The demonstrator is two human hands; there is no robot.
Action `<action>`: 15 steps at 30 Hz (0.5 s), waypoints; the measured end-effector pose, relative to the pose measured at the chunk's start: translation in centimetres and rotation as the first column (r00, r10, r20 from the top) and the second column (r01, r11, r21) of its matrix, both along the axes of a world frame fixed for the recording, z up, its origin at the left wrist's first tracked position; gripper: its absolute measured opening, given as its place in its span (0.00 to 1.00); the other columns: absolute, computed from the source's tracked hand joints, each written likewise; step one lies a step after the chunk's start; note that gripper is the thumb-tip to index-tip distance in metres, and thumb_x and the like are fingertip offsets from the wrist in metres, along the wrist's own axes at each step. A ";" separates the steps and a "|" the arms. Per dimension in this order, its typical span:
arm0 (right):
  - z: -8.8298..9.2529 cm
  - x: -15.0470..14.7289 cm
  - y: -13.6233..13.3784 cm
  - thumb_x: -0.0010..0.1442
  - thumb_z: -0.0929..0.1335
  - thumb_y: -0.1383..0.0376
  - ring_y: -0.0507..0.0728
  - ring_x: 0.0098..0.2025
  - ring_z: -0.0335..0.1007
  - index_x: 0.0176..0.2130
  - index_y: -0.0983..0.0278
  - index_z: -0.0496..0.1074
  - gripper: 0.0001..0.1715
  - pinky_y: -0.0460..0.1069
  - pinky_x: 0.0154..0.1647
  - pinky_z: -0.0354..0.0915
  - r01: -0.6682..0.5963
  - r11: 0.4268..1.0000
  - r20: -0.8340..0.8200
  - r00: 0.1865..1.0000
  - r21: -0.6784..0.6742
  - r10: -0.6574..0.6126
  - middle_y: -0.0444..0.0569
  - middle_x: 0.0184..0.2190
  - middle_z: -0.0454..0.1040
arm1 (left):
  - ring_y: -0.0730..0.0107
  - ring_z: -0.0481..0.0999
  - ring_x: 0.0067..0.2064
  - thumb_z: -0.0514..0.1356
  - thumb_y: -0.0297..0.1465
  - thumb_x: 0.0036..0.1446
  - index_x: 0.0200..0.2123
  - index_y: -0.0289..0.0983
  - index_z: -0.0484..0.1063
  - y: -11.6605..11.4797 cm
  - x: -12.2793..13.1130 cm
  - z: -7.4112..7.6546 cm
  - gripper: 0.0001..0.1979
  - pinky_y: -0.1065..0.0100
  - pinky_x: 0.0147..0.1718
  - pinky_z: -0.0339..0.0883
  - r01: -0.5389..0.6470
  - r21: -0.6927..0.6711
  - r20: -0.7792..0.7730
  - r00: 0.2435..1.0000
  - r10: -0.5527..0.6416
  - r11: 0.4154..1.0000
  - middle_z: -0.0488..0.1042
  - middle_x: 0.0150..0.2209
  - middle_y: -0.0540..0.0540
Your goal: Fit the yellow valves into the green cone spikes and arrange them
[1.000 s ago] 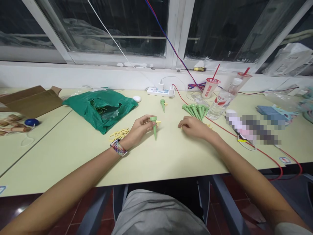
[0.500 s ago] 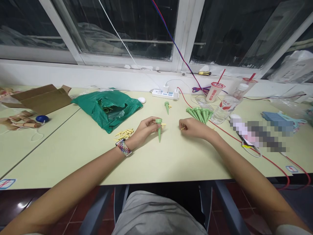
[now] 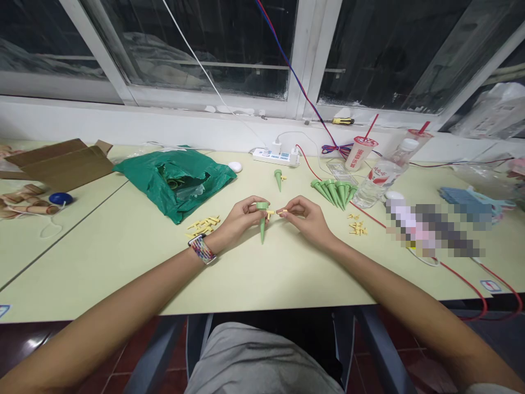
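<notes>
My left hand (image 3: 244, 216) grips a slim green plastic spike (image 3: 262, 223) near its wide top, with the point down over the table. A small yellow plastic piece (image 3: 269, 214) sticks out beside the spike's top. My right hand (image 3: 307, 215) comes in from the right, pinching another small yellow piece (image 3: 284, 211) between its fingertips. That piece sits just short of the spike, a small gap apart. Another green spike (image 3: 278, 179) lies ahead of my hands, and a bunch of green spikes (image 3: 334, 192) lies to the right.
Loose yellow pieces (image 3: 203, 226) lie left of my hands, more (image 3: 357, 229) to the right. Behind them are a green plastic bag (image 3: 176, 183), a power strip (image 3: 274, 157), a water bottle (image 3: 379, 178) and a straw cup (image 3: 361, 153). A red wire (image 3: 369, 213) crosses the table.
My right hand has moved left toward the spike, carrying the yellow piece in its fingertips. A small yellow pile that it covered now shows. My left hand still holds the spike.
</notes>
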State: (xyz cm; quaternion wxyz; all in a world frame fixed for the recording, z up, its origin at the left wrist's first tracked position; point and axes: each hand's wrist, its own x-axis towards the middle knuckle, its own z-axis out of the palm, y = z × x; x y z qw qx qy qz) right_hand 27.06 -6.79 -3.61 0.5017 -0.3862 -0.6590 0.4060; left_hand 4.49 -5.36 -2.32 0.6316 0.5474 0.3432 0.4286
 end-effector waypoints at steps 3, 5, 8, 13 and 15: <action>0.1 -0.2 -0.3 0.64 0.74 0.52 0.58 0.42 0.81 0.40 0.60 0.70 0.17 0.53 0.47 0.73 0.010 0.998 0.027 1.000 0.065 -0.012 0.47 0.37 0.82 | 0.66 0.80 0.38 0.73 0.35 0.54 0.46 0.37 0.76 -0.1 0.0 0.1 0.17 0.64 0.42 0.72 0.002 0.025 -0.025 1.000 -0.001 1.000 0.79 0.35 0.47; 0.1 -0.2 -0.5 0.64 0.74 0.50 0.57 0.38 0.80 0.40 0.59 0.69 0.18 0.53 0.42 0.73 0.009 0.997 0.063 0.998 0.081 -0.014 0.46 0.35 0.80 | 0.64 0.82 0.39 0.73 0.35 0.54 0.45 0.37 0.76 -0.1 0.0 0.1 0.18 0.63 0.42 0.73 0.004 0.026 -0.029 1.000 -0.003 1.000 0.79 0.36 0.46; -0.1 -0.1 -0.6 0.64 0.74 0.48 0.57 0.37 0.78 0.40 0.59 0.69 0.19 0.52 0.38 0.73 0.011 0.996 0.099 0.995 0.092 -0.020 0.46 0.35 0.78 | 0.62 0.83 0.40 0.73 0.36 0.54 0.46 0.37 0.76 -0.1 0.0 0.1 0.18 0.61 0.43 0.74 0.010 0.020 -0.028 1.000 -0.010 1.000 0.80 0.36 0.46; -0.3 -0.2 -0.5 0.67 0.71 0.50 0.56 0.39 0.75 0.39 0.59 0.71 0.15 0.52 0.42 0.72 0.002 0.983 0.178 0.983 0.184 -0.035 0.46 0.37 0.76 | 0.63 0.82 0.41 0.73 0.36 0.56 0.47 0.37 0.76 -0.1 0.0 0.0 0.18 0.61 0.45 0.73 0.041 0.028 -0.050 0.998 -0.040 0.999 0.80 0.36 0.46; -0.3 -0.3 -0.6 0.68 0.71 0.52 0.56 0.39 0.74 0.40 0.58 0.71 0.14 0.52 0.43 0.73 -0.015 0.980 0.183 0.983 0.198 -0.022 0.46 0.37 0.76 | 0.64 0.82 0.41 0.72 0.35 0.56 0.47 0.37 0.76 -0.1 0.0 0.0 0.17 0.62 0.46 0.73 0.056 0.027 -0.051 0.997 -0.055 0.998 0.80 0.36 0.46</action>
